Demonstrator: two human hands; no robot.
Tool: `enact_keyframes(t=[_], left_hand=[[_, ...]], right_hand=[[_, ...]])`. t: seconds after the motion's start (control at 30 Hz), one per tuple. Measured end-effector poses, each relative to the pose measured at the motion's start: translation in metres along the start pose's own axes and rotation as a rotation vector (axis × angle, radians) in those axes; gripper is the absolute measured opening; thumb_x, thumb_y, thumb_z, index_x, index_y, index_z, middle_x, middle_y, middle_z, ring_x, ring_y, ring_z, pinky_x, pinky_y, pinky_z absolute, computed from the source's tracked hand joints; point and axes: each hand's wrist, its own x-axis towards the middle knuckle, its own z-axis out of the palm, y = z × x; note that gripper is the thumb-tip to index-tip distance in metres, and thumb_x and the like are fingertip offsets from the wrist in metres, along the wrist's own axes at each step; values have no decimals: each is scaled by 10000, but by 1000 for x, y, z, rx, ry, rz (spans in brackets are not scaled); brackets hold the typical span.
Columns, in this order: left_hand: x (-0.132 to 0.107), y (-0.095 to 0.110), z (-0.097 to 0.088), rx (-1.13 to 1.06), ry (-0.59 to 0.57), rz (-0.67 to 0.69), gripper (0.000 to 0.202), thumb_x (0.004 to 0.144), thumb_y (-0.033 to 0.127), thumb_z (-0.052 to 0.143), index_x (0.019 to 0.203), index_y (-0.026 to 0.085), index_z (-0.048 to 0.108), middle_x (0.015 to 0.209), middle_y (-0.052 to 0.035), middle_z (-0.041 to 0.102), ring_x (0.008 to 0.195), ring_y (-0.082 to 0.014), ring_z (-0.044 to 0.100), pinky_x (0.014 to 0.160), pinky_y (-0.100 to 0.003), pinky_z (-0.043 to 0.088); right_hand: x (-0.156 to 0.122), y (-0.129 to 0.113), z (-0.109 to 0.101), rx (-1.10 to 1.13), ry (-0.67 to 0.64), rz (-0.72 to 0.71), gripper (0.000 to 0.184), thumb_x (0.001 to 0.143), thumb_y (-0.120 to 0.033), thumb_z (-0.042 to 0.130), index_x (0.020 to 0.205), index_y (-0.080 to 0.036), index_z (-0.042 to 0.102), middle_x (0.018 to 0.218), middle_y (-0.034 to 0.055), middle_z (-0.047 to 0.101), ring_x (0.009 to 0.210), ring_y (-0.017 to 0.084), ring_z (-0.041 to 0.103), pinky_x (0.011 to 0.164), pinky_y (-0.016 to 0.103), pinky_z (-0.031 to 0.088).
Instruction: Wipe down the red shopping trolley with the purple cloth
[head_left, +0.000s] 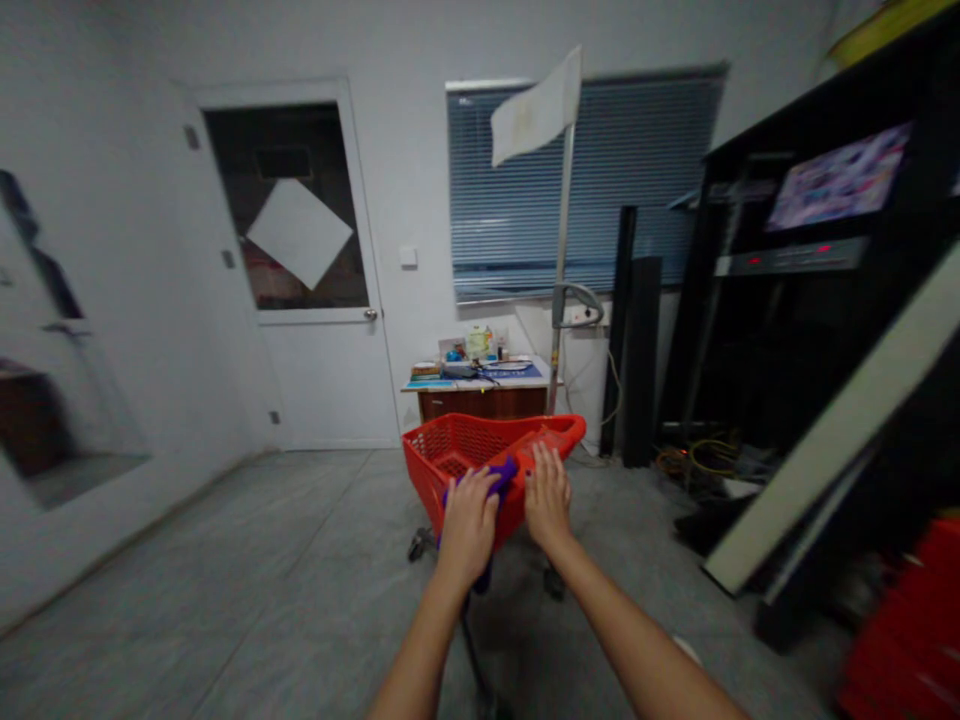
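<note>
A red plastic mesh shopping cart (465, 450) on small wheels stands in front of me, with a purple handle (504, 474) across its near end. My left hand (469, 530) is closed around that handle. My right hand (547, 497) lies flat on the cart's red rim, fingers slightly apart, holding nothing. A metal pole (561, 270) rises behind the cart and carries a white flag (536, 108) at its top. The cart's inside is mostly hidden by my hands and its angle.
A wooden desk (480, 403) with papers and bottles stands behind the cart, below a window with blue blinds (525, 190). A white door (300, 300) is at the left. Black shelving (787, 320) and floor cables (705, 460) are at the right, with red crates (907, 630) lower right.
</note>
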Motion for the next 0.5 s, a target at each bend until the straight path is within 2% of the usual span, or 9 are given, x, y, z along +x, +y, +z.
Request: enact_keyframes(t=[0.07, 0.17, 0.23, 0.3, 0.4, 0.5], left_hand=[[-2, 3, -6, 19, -8, 7, 384, 972, 292, 379, 1292, 291, 590, 1427, -21, 556, 1398, -210, 398, 1211, -547, 127], [2, -19, -18, -16, -9, -158, 409, 982, 307, 343, 1319, 256, 571, 1409, -49, 573, 1381, -216, 430, 1204, -545, 162], [6, -39, -23, -35, -11, -304, 423, 975, 312, 352, 1328, 217, 565, 1402, -83, 577, 1376, -230, 440, 1195, -524, 216], [6, -49, -23, -44, 13, -370, 429, 969, 321, 361, 1324, 198, 567, 1397, -101, 579, 1367, -238, 451, 1183, -497, 266], [-1, -39, -13, -49, 117, -289, 449, 981, 328, 311, 1337, 195, 550, 1388, -99, 585, 1332, -225, 490, 1167, -467, 313], [-12, -7, -3, 41, 164, -147, 437, 979, 316, 316, 1332, 216, 554, 1392, -82, 581, 1339, -242, 473, 1187, -507, 260]], right_hand=[[3, 2, -9, 5, -25, -41, 500, 1011, -348, 225, 1449, -200, 416, 1471, 68, 471, 1385, 229, 315, 1118, 449, 282], [13, 11, -22, -33, -100, -103, 455, 995, -370, 298, 1363, -221, 521, 1397, 71, 543, 1303, 240, 408, 1084, 448, 328], [21, 18, -25, -80, -110, -122, 467, 978, -382, 342, 1382, -209, 503, 1415, 96, 525, 1322, 247, 401, 1084, 459, 329], [23, 20, -22, -99, -86, -135, 508, 976, -369, 335, 1443, -190, 426, 1461, 114, 477, 1380, 244, 347, 1101, 466, 312], [17, 15, -11, -78, -5, -104, 548, 985, -338, 293, 1505, -166, 312, 1490, 132, 436, 1427, 244, 282, 1111, 474, 303], [7, 4, -4, -53, 20, -70, 542, 992, -326, 277, 1509, -168, 302, 1487, 129, 437, 1435, 241, 262, 1115, 480, 298]])
